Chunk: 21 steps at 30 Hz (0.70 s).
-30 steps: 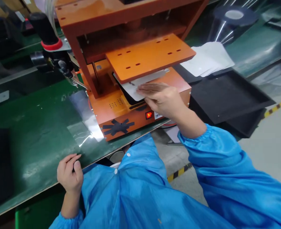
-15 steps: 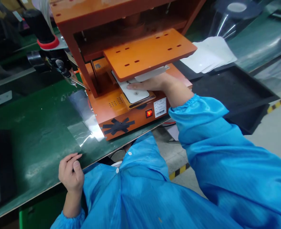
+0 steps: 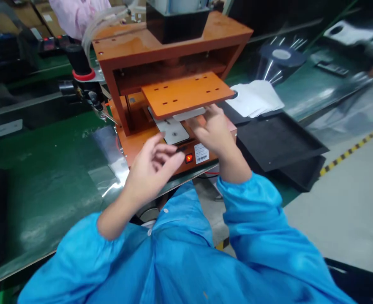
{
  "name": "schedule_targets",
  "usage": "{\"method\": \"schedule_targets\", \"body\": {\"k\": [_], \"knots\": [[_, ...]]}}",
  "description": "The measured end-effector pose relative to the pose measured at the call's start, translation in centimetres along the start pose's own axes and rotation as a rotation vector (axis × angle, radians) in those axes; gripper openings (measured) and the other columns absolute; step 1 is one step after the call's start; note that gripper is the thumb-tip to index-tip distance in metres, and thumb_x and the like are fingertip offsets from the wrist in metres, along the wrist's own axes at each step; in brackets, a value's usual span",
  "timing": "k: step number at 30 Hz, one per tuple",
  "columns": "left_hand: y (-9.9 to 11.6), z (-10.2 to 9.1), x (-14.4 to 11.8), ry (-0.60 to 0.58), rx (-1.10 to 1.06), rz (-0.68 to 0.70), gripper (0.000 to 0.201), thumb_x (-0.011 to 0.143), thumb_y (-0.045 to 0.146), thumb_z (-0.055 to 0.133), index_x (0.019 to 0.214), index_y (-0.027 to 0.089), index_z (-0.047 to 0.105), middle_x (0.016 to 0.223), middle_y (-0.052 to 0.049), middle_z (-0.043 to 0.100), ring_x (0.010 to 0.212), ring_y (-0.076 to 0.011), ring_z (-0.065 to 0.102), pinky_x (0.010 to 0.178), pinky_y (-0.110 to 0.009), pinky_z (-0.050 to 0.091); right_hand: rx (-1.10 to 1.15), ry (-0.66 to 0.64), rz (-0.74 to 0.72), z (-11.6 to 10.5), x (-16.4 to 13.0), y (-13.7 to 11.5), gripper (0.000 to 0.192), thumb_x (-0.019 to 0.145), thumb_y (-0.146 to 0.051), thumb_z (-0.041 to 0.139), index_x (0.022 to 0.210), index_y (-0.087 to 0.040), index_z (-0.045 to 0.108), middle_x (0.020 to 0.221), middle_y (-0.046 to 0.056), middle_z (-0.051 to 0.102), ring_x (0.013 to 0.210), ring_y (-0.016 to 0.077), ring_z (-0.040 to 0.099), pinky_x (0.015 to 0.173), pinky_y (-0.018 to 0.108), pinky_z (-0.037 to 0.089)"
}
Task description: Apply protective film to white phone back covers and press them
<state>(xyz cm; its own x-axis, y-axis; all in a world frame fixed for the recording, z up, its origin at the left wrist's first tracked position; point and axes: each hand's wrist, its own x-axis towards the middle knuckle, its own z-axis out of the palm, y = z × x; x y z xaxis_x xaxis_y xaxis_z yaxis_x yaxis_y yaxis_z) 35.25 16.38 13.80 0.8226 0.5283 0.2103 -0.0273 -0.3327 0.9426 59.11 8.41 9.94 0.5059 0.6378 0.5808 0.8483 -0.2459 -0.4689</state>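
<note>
A white, flat rectangular panel (image 3: pixel 175 134) with a small round mark lies on the base of an orange press machine (image 3: pixel 132 145). Over its far part hangs the press's orange upper plate (image 3: pixel 186 93). My left hand (image 3: pixel 151 166) is in front of the machine near the panel's left front corner, fingers loosely curled and apart, with nothing visible in it. At the panel's right side is my right hand (image 3: pixel 214 130), its fingers spread under and beside the upper plate's front edge. Some of its fingertips are blurred or hidden. A pale strip (image 3: pixel 189 114) shows beneath that edge.
A lit red switch (image 3: pixel 189 158) is on the press front. Black trays (image 3: pixel 281 141) and a fan of white sheets (image 3: pixel 256 98) are to the right. A black-and-red air regulator (image 3: pixel 81 76) stands at left. A person in a pink sleeve (image 3: pixel 78 17) is behind.
My left hand has risen from the bench edge to the front of the press. My right hand has lifted off the panel and drawn back to its right. The view has shifted.
</note>
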Motion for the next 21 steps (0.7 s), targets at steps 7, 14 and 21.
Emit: {"method": "schedule_targets", "body": {"k": [7, 14, 21], "knots": [[2.4, 4.4, 8.6, 0.181, -0.593, -0.248, 0.02, 0.088, 0.024, 0.066, 0.106, 0.015, 0.067, 0.122, -0.012, 0.077, 0.085, -0.0193, 0.079, 0.042, -0.015, 0.04, 0.377, 0.095, 0.208, -4.0, -5.9, -2.3, 0.034, 0.105, -0.048, 0.059, 0.117, -0.02, 0.074, 0.109, 0.011, 0.079, 0.099, 0.0244, 0.075, 0.09, 0.04, 0.061], [1.9, 6.0, 7.5, 0.282, -0.586, -0.413, 0.016, 0.078, 0.023, 0.065, 0.089, 0.012, 0.068, 0.096, -0.014, 0.078, 0.062, -0.0178, 0.075, 0.033, -0.017, 0.021, 0.798, 0.025, 0.434, -3.6, -5.0, -2.4, 0.068, 0.093, -0.079, 0.064, 0.119, -0.017, 0.073, 0.093, 0.007, 0.078, 0.067, 0.0157, 0.07, 0.054, 0.026, 0.05], [0.9, 8.1, 0.2, -0.143, -0.452, -0.408, 0.055, 0.094, 0.055, 0.067, 0.124, 0.01, 0.069, 0.106, -0.019, 0.08, 0.073, -0.0242, 0.079, 0.029, -0.017, 0.032, 0.839, -0.156, 0.563, -7.0, -8.3, -3.4, 0.053, 0.081, -0.068, 0.083, 0.093, -0.017, 0.072, 0.076, 0.003, 0.073, 0.06, 0.0165, 0.066, 0.053, 0.026, 0.053]]}}
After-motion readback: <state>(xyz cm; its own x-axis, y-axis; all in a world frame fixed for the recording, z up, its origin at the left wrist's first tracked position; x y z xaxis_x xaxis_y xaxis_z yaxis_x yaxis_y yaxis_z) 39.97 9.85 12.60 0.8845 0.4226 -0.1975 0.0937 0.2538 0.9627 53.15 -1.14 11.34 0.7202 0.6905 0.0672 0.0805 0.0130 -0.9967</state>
